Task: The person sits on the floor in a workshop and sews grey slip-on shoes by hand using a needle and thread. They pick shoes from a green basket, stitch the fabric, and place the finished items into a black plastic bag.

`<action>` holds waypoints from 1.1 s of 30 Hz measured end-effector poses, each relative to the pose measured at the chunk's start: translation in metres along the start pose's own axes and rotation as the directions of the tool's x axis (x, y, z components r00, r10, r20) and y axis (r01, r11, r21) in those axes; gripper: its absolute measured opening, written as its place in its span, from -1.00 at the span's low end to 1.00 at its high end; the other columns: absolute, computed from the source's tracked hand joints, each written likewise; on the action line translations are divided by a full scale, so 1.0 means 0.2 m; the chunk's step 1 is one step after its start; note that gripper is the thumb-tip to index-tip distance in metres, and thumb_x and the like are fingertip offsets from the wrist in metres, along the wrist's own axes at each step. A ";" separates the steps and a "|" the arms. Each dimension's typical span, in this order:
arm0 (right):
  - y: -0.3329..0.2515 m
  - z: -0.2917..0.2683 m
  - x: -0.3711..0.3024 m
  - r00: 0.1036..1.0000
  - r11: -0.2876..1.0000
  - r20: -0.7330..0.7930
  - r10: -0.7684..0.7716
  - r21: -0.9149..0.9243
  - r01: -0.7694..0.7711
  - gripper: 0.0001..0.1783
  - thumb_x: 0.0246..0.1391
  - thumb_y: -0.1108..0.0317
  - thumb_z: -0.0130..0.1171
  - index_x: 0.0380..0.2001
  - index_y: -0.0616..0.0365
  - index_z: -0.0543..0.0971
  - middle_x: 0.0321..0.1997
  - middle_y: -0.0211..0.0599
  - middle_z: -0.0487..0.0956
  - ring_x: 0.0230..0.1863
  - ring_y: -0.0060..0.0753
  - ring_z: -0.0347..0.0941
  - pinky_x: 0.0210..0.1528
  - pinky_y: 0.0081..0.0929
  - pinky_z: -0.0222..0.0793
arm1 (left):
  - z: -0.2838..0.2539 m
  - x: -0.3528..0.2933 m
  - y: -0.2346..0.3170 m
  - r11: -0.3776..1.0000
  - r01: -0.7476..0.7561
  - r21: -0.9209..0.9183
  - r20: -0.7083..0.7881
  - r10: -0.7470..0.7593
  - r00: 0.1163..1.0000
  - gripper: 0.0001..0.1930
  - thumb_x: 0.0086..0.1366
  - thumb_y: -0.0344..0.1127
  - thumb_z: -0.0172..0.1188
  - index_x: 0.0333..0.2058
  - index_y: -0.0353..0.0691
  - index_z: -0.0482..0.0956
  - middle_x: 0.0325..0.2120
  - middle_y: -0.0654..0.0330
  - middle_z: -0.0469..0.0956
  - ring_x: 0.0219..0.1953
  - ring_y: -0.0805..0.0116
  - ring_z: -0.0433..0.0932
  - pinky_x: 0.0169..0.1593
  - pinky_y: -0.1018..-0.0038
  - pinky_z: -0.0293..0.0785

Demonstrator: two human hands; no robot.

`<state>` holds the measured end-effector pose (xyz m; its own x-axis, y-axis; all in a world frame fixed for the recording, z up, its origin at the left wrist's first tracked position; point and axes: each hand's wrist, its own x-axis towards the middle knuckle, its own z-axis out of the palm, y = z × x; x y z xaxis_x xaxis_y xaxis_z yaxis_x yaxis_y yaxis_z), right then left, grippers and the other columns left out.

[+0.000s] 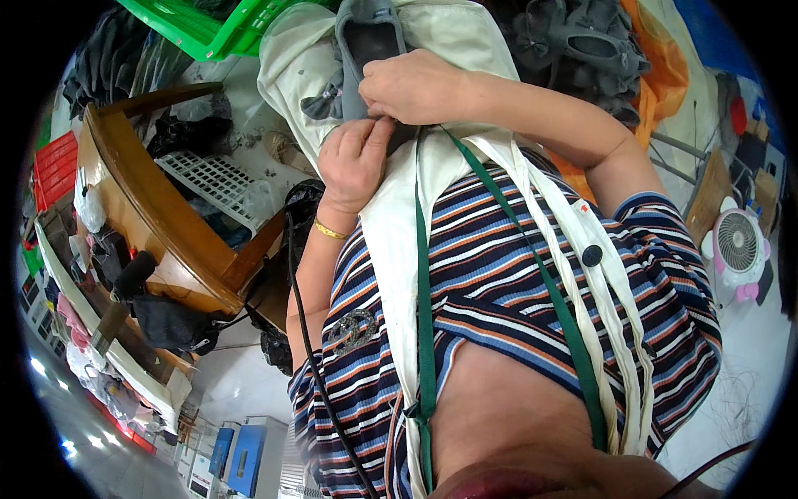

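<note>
A grey fabric shoe (349, 75) lies on the white apron (291, 54) over my lap, its dark opening facing up. My left hand (356, 162), below a yellow bracelet, is closed with thumb and fingers pinched at the near end of the shoe. From the right, my right hand (416, 87) reaches across with curled fingers and grips the shoe's edge beside the opening. The two hands nearly touch. Whether a small thing sits between the fingertips is hidden. A dark, bunched fabric piece (322, 106) hangs at the shoe's left side.
Dark grey shoes (573, 46) are heaped at upper right beside orange cloth (661, 75). A green crate (208, 29) stands at upper left. Along the left are wooden furniture (141, 208), a white perforated basket (208, 187) and black bags. A small fan (738, 241) stands far right.
</note>
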<state>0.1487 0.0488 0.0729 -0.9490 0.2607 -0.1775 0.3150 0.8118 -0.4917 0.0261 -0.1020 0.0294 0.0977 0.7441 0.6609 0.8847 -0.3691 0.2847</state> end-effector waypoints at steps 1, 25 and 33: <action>0.00 0.01 0.00 1.000 1.000 -0.019 0.000 0.000 0.000 -0.81 0.07 0.24 0.18 -0.34 0.12 0.62 -0.26 -0.16 0.59 -0.19 -0.06 0.58 -0.22 -0.18 0.50 | 0.00 0.00 0.00 1.000 0.001 -0.003 0.001 -0.001 1.000 -0.70 -0.03 -0.49 0.33 -0.23 -0.23 0.65 -0.38 0.20 0.52 -0.38 0.25 0.55 -0.35 0.41 0.51; 0.11 0.01 -0.12 0.980 0.703 -0.101 0.171 0.710 -0.050 -0.79 0.31 0.22 0.09 -0.17 0.10 0.58 -0.51 -0.54 0.49 -0.49 -0.76 0.39 -0.47 -0.70 0.28 | -0.08 0.15 0.01 0.815 0.527 -0.243 0.304 -0.452 0.839 -0.80 0.09 -0.49 0.36 -0.26 -0.25 0.64 -0.35 0.12 0.58 -0.32 0.19 0.56 -0.24 0.40 0.49; 0.08 0.04 -0.27 0.975 0.942 -0.224 0.007 0.327 0.069 -0.82 0.19 0.32 0.14 -0.16 0.08 0.59 -0.39 -0.16 0.62 -0.42 -0.20 0.57 -0.34 -0.44 0.45 | -0.06 0.10 0.04 0.864 0.481 -0.152 0.187 -0.453 0.872 -0.81 0.02 -0.44 0.38 -0.33 -0.21 0.62 -0.38 0.15 0.57 -0.29 0.13 0.50 -0.22 0.32 0.43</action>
<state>0.2041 0.0434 0.0685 -0.9264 0.3764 0.0145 0.2368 0.6118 -0.7548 0.0299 -0.0971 0.0530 -0.2303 0.9197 0.3179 0.7418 -0.0455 0.6691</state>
